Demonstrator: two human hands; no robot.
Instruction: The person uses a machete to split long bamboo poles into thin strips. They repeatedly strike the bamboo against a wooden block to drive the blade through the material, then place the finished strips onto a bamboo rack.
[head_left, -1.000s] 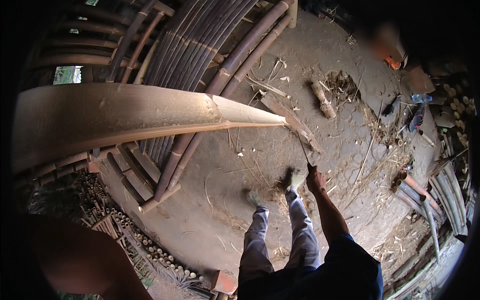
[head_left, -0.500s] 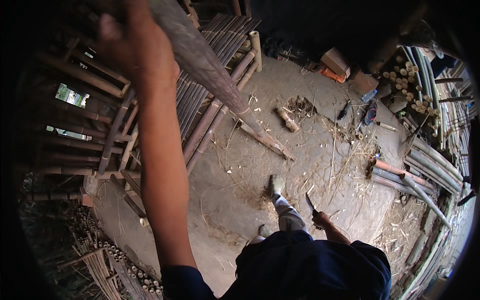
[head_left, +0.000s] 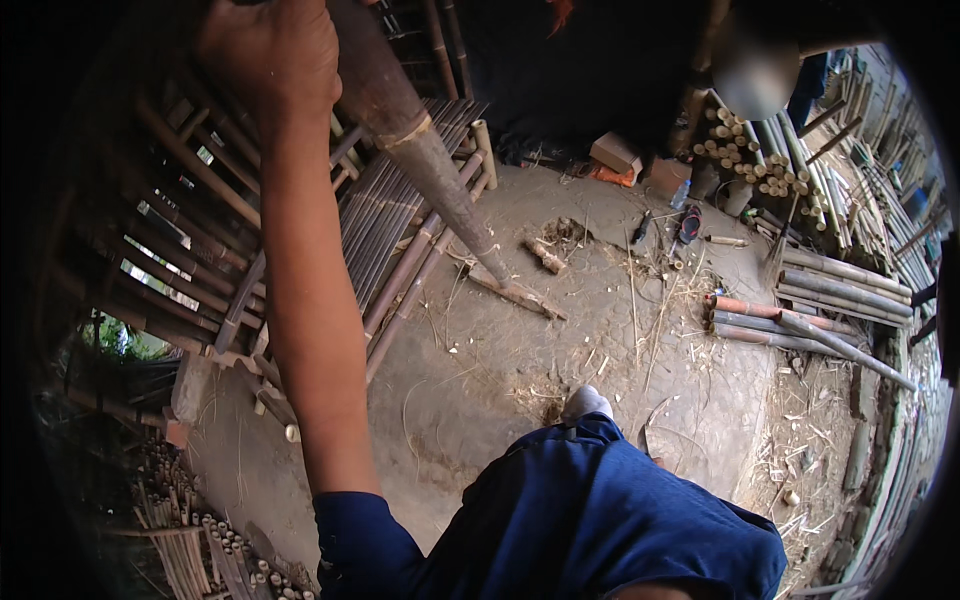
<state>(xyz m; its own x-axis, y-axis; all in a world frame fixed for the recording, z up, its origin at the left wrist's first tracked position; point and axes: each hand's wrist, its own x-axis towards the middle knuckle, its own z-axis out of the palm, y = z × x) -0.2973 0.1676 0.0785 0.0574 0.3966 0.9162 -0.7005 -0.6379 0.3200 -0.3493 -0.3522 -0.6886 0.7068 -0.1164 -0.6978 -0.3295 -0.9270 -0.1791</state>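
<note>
Overhead, my left hand has its fingers clamped on the long brown bamboo pole, slanting toward the dirt floor; my right hand is out of sight.

My left hand is bare, and so is the forearm below it. A dark blue short sleeve ends above my elbow, part of a loose blue shirt. I wear a pale grey shoe.
</note>
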